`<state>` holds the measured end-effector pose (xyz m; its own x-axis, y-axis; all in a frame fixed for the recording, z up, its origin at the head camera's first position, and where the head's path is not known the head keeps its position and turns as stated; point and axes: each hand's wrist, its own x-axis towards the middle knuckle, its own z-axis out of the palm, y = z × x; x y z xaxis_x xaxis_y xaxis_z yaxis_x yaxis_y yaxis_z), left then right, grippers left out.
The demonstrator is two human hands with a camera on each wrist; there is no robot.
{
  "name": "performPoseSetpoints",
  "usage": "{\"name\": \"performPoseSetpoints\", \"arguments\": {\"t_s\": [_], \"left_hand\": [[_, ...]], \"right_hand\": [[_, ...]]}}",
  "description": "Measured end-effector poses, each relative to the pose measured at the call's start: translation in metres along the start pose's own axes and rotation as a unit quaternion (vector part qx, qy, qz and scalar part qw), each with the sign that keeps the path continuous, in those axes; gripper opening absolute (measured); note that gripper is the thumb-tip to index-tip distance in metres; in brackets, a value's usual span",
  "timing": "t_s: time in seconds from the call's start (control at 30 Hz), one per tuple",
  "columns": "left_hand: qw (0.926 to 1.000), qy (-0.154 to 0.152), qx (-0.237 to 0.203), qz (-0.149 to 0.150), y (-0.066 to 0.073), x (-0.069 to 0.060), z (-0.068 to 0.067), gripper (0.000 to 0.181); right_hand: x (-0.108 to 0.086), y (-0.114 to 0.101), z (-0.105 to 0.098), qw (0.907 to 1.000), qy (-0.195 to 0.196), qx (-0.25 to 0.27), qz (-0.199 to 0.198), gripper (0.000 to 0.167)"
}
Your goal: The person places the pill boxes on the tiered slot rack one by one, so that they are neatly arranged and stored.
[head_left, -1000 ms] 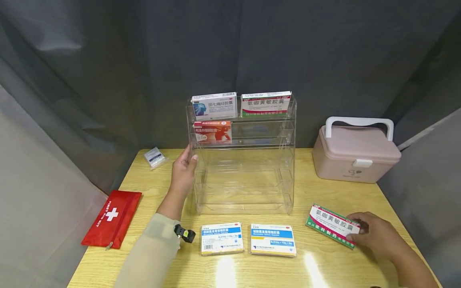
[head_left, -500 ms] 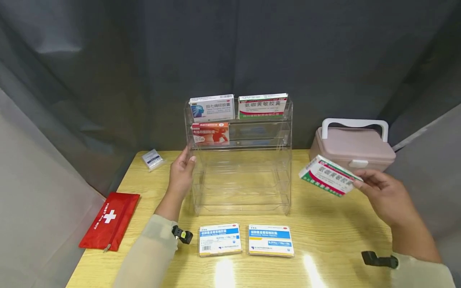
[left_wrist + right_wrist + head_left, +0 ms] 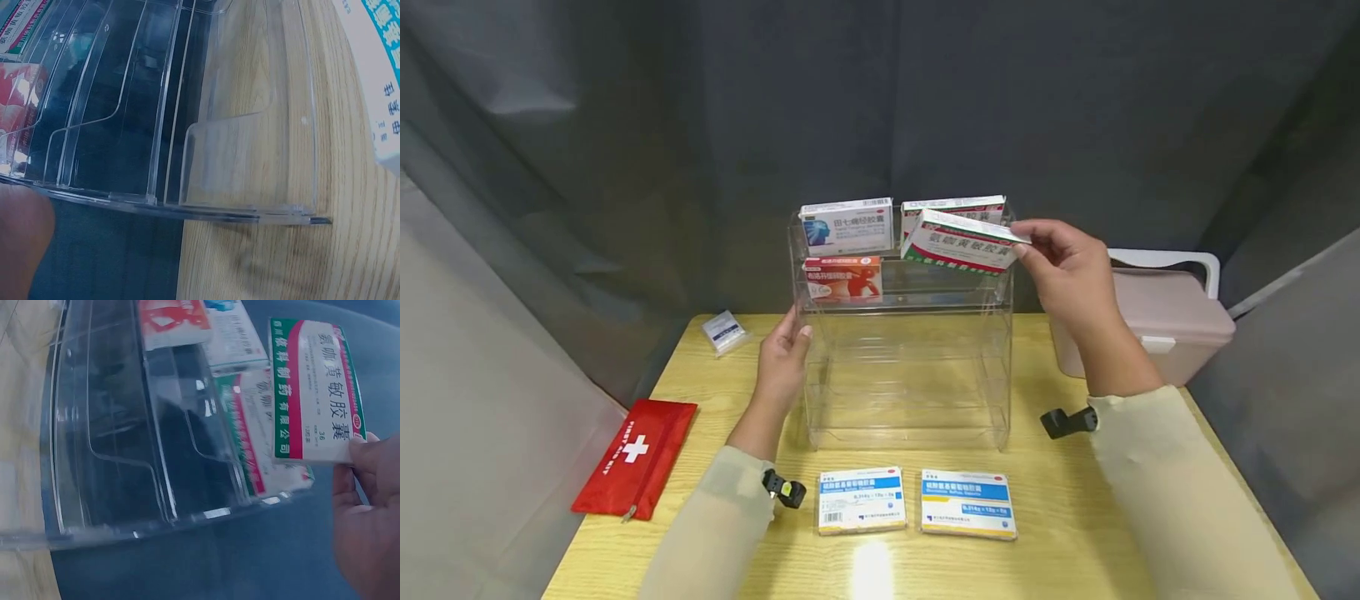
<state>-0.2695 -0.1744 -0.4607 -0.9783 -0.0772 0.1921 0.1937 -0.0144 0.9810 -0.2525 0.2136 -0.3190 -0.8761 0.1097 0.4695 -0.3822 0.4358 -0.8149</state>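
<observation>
My right hand (image 3: pixel 1071 275) pinches the right end of a white medicine box (image 3: pixel 964 243) with green and magenta bands. It is held tilted in front of the top tier of a clear plastic display rack (image 3: pixel 910 375). Behind it, a matching medicine box (image 3: pixel 955 204) stands in that tier, partly covered. In the right wrist view, thumb and fingers hold a corner of the carried box (image 3: pixel 315 394). My left hand (image 3: pixel 782 362) grips the rack's left side. A white-and-blue box (image 3: pixel 847 231) sits at top left, with an orange-red box (image 3: pixel 842 279) below it.
Two blue-and-white medicine boxes (image 3: pixel 861 500) lie before the rack. A red first aid pouch (image 3: pixel 636 458) and a small packet (image 3: pixel 725 332) are at left. A pink case (image 3: pixel 1165 312) with a white handle stands at right, partly behind my right arm.
My right hand has lifted the green-and-magenta medicine box off the table at right and carried it up and left to the rack's top tier. The left hand stays on the rack.
</observation>
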Motion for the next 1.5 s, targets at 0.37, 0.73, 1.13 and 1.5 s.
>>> {"name": "performPoseSetpoints", "arguments": {"t_s": [0.37, 0.73, 1.13, 1.5], "left_hand": [[0.9999, -0.009, -0.004, 0.004, 0.001, 0.000, 0.001, 0.058], [1.0000, -0.008, -0.003, 0.004, 0.002, -0.002, 0.002, 0.058], [0.9999, -0.011, -0.005, 0.011, 0.001, 0.000, -0.001, 0.058], [0.9999, -0.005, 0.012, 0.001, -0.001, -0.001, -0.001, 0.058]], "right_hand": [[0.011, 0.008, 0.032, 0.9973, -0.004, -0.060, -0.041, 0.026], [0.010, 0.022, 0.044, 0.9714, -0.060, -0.197, -0.118, 0.027], [0.011, 0.029, 0.051, 0.9399, -0.073, -0.275, -0.189, 0.023], [0.007, 0.029, 0.051, 0.9305, -0.066, -0.288, -0.217, 0.027]]}}
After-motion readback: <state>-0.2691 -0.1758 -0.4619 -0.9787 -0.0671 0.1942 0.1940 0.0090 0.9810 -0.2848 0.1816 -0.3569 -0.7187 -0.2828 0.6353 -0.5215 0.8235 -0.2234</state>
